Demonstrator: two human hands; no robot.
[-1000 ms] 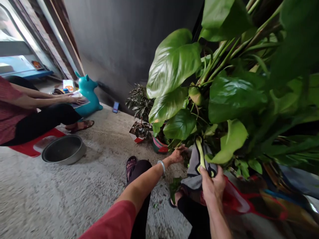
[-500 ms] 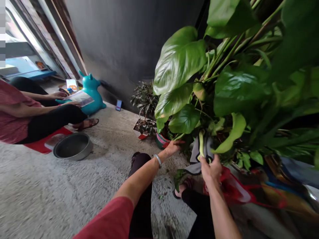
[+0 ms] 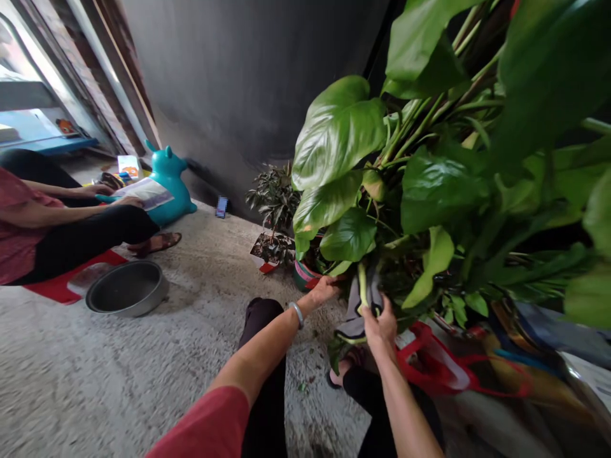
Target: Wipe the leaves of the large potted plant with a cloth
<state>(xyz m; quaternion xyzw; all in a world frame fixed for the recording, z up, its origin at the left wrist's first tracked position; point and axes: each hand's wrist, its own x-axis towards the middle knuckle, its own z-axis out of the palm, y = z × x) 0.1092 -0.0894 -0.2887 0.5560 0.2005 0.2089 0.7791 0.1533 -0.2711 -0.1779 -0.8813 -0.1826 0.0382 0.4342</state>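
1. The right hand has its thumb and fingers closed on the near right edge of a grey cloth; the cloth hangs bunched under the big leafy plant, above the near floor.
2. The left hand reaches in just left of the cloth, fingers extended beneath a low leaf; I cannot tell whether the fingertips pinch anything.
3. To work well here, a light hold on the cloth and a flat left hand supporting the foliage from below would likely spare the stems.
4. Spreading the bunched cloth before it meets a leaf would probably give more even contact; tugging could tear or crease the leaf.
5. Overhanging leaves crowd in above and to the right, and hide part of the cloth's far end.
6. A green and pink pot stands just beyond the left hand, with a small potted shrub to its left.
7. A red bag sits close on the right, where the right elbow might catch it.
8. Well to the left are a metal basin and a seated person.
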